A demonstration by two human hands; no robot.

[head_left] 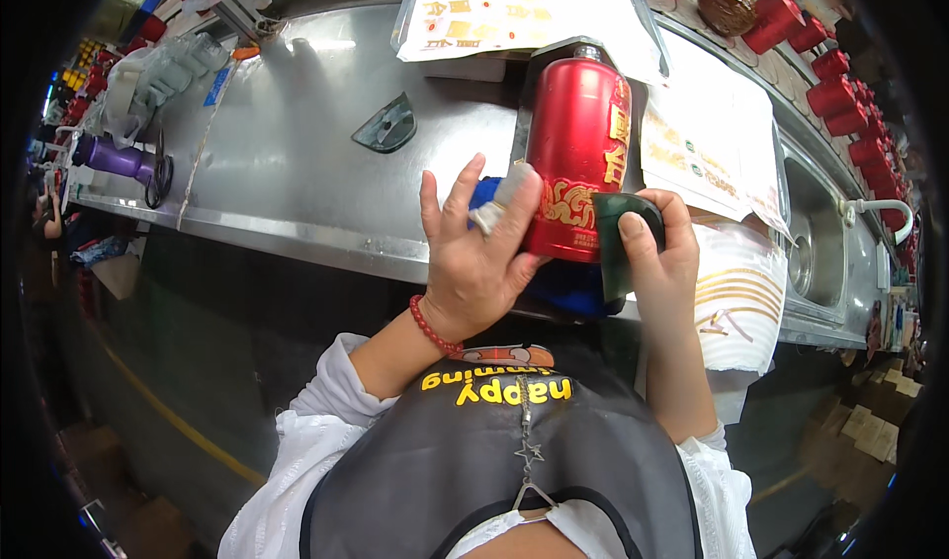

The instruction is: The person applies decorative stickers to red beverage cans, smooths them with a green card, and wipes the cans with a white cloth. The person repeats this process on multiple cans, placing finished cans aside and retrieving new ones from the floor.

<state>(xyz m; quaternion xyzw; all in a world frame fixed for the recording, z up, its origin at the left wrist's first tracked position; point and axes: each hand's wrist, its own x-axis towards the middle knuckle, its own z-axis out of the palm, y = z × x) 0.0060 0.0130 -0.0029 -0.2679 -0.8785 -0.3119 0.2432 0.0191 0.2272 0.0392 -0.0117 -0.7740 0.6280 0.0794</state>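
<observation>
A shiny red bottle (578,134) with gold decoration lies in front of me, its silver neck pointing away. My left hand (474,253) has its fingers spread. Its index finger, wrapped in a whitish covering (512,185), and its thumb touch the bottle's left side near the base. Between thumb and fingers my right hand (667,253) grips a dark green scraper (615,250), its flat blade against the lower right of the bottle. Blue material (568,287) shows beneath the bottle; what supports it is mostly hidden.
Another dark green scraper (388,124) lies on the metal counter (297,154). Printed sheets (484,10) lie beyond the bottle, with more sheets (707,149) to its right. A sink (806,223) with a tap is at the right. A purple bottle (114,157) stands far left; several red bottles (776,15) line the back right.
</observation>
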